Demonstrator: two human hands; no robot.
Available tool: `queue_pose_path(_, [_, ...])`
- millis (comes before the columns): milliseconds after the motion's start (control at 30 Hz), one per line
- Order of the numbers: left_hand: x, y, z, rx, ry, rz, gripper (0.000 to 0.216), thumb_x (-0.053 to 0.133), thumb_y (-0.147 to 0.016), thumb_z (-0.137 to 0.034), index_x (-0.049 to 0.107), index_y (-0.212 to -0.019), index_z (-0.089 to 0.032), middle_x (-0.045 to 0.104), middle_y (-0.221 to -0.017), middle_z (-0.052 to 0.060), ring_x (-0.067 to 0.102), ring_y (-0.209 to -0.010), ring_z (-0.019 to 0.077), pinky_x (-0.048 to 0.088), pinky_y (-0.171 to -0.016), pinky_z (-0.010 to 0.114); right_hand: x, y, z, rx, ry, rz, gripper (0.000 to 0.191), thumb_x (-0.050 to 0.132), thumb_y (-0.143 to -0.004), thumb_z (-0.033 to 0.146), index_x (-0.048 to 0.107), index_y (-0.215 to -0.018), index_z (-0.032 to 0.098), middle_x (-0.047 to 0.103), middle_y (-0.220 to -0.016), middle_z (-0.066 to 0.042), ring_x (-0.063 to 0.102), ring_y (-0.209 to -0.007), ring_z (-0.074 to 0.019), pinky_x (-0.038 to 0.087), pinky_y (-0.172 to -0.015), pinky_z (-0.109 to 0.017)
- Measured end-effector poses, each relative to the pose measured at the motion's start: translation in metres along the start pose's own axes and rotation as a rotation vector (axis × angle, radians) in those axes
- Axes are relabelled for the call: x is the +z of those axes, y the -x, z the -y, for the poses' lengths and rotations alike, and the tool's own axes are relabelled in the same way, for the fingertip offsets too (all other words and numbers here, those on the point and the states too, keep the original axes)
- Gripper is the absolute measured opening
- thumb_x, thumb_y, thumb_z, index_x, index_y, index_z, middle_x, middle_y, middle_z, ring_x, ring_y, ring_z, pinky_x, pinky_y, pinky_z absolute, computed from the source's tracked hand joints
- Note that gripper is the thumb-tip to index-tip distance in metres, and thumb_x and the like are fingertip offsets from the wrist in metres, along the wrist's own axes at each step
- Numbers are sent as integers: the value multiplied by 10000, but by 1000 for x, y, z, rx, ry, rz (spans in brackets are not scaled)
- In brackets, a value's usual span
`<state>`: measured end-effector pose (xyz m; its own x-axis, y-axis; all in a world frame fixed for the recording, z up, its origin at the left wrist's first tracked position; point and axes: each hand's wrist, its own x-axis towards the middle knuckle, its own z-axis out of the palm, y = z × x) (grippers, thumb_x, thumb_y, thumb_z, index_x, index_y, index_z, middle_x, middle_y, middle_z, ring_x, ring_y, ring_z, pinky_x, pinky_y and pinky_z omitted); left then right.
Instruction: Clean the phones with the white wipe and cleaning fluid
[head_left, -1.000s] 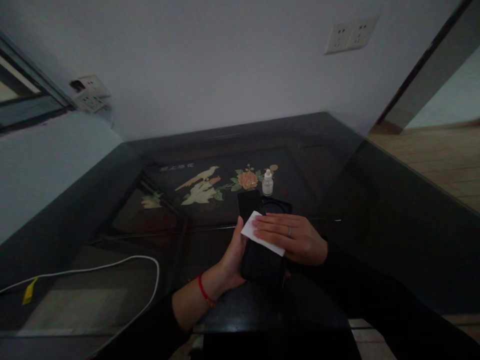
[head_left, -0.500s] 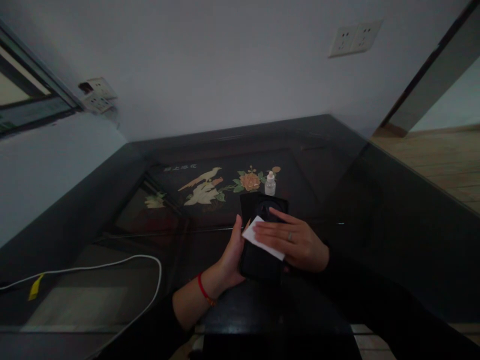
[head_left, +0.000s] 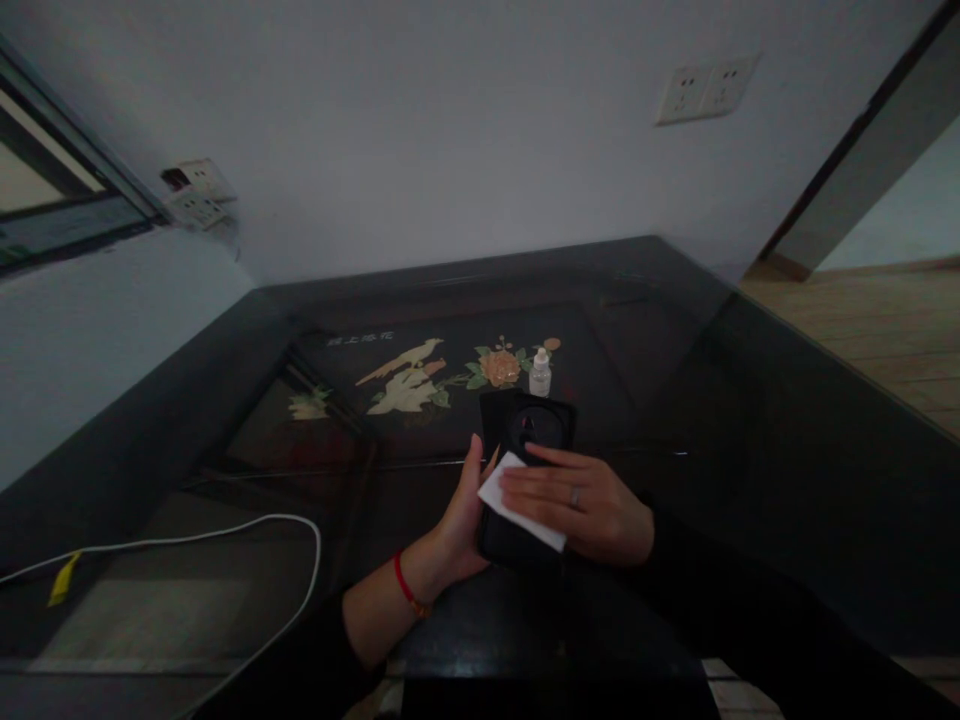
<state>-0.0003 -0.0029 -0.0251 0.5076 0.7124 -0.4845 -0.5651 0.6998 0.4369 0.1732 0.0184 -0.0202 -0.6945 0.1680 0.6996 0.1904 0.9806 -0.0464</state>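
Note:
A black phone (head_left: 514,542) with a large round camera ring lies back side up in my left hand (head_left: 463,522), which grips it from the left, the thumb along its edge. Some of those fingers are hidden beneath it. Flat on the phone's back, just below the camera ring, rests a folded white wipe (head_left: 511,494). My right hand (head_left: 589,505) presses the wipe down with its fingers together; a ring shows on one finger. Just beyond the phone stands a small clear dropper bottle (head_left: 540,375) with a white cap.
The dark glossy table (head_left: 660,330) carries an inlaid picture of birds and flowers (head_left: 409,390). A white cable (head_left: 247,521) with a yellow tag (head_left: 64,580) curves across the left side. Wall sockets (head_left: 707,90) are beyond, above the table.
My right hand has slid the wipe down the phone's back, toward me, uncovering more of the camera ring. My left hand keeps its grip on the phone.

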Motion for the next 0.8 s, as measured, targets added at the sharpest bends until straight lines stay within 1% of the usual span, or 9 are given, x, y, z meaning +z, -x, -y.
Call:
queue_pose_path(100, [2, -1, -6, 39, 1, -11, 720, 271, -905, -657, 448, -1393, -158, 712, -1021, 127, 683, -917, 249, 461, -910, 386, 2, 0, 9, -87, -48, -33, 272, 423, -956, 110, 621, -1136, 63, 714, -1128, -120, 610, -1173, -183, 465, -1062, -389])
queue_pose_path(233, [5, 1, -7, 56, 4, 46, 661, 233, -924, -630, 369, -1444, -246, 700, -1076, 122, 680, -936, 276, 446, -920, 488, -7, 10, -6, 117, 63, -178, 316, 445, -938, 104, 578, -1223, 79, 683, -1180, -160, 560, -1236, -206, 433, -1079, -473])
queue_pose_path(333, [3, 2, -3, 19, -12, 96, 678, 236, -913, -647, 321, -1466, -263, 710, -1020, 131, 684, -901, 305, 454, -866, 552, -8, 12, -16, 198, 133, -166, 352, 437, -915, 49, 577, -1232, 109, 685, -1181, -151, 580, -1213, -202, 449, -1061, -480])
queue_pose_path(400, [1, 1, -2, 17, -4, 76, 687, 260, -911, -645, 375, -1442, -224, 722, -927, 115, 691, -827, 275, 476, -848, 499, -4, 8, -13, 166, 113, -97, 329, 417, -931, 58, 598, -1200, 113, 693, -1173, -133, 601, -1186, -185, 462, -1054, -448])
queue_pose_path(500, [0, -1, -6, 39, -10, 23, 710, 274, -914, -639, 516, -1342, -127, 724, -845, 113, 688, -758, 226, 493, -826, 381, 5, -2, 4, 14, 31, -10, 299, 387, -962, 97, 623, -1147, 87, 698, -1166, -112, 607, -1177, -181, 441, -1078, -434])
queue_pose_path(567, [1, -3, -9, 74, -25, 29, 732, 245, -920, -636, 565, -1292, -93, 727, -907, 138, 690, -825, 233, 489, -843, 358, 8, -5, 14, -91, -10, 8, 280, 403, -962, 99, 638, -1112, 85, 709, -1148, -87, 620, -1158, -178, 429, -1093, -426])
queue_pose_path(633, [3, -3, -10, 92, -13, 52, 740, 220, -926, -631, 578, -1280, -89, 722, -981, 149, 684, -901, 241, 477, -881, 360, 6, -5, 18, -128, -29, -14, 260, 424, -956, 98, 646, -1093, 85, 716, -1133, -78, 621, -1155, -174, 432, -1094, -409])
queue_pose_path(700, [5, -3, -10, 82, 19, 34, 696, 243, -937, -603, 574, -1286, -100, 726, -970, 133, 684, -898, 229, 468, -897, 352, 0, -2, 14, -65, -7, -73, 260, 431, -953, 100, 639, -1107, 74, 714, -1132, -101, 598, -1189, -178, 436, -1090, -408])
queue_pose_path(800, [8, -1, -7, 70, 83, -14, 582, 298, -959, -530, 548, -1318, -146, 734, -948, 90, 685, -869, 197, 462, -896, 327, -7, 3, 2, 121, 104, -148, 298, 425, -941, 83, 608, -1176, 78, 689, -1172, -148, 560, -1236, -198, 434, -1080, -451])
